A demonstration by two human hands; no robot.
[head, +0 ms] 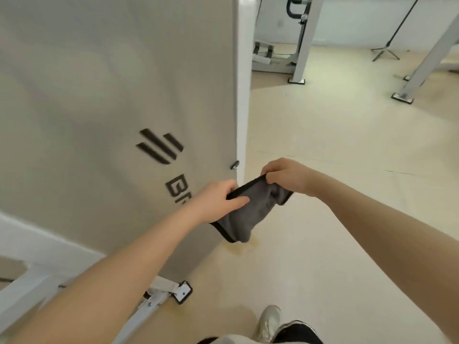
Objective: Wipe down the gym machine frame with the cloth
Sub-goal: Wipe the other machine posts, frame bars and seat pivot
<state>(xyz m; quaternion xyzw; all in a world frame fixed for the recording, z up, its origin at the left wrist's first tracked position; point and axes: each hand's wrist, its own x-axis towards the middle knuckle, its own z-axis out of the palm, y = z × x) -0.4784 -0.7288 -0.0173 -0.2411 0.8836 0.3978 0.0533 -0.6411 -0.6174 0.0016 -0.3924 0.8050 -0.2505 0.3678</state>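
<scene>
A grey cloth (pixel 250 209) with a black hem hangs between both hands, in front of the lower right corner of the gym machine. My left hand (pixel 216 199) pinches its left edge and my right hand (pixel 285 176) grips its upper right corner. The machine shows a large beige panel (pixel 111 95) with a dark logo (pixel 160 145) and a white upright post (pixel 244 83) along its right edge. A white frame leg (pixel 159 292) with a black foot (pixel 183 292) sticks out at the bottom. The cloth hangs free just in front of the panel's edge.
Other white machine legs (pixel 304 45) and a slanted post (pixel 427 60) stand on the pale floor (pixel 335 145) at the back right, near a black tripod stand (pixel 386 49). My shoe (pixel 269 321) is at the bottom. A yellowish stain (pixel 241 247) marks the floor under the cloth.
</scene>
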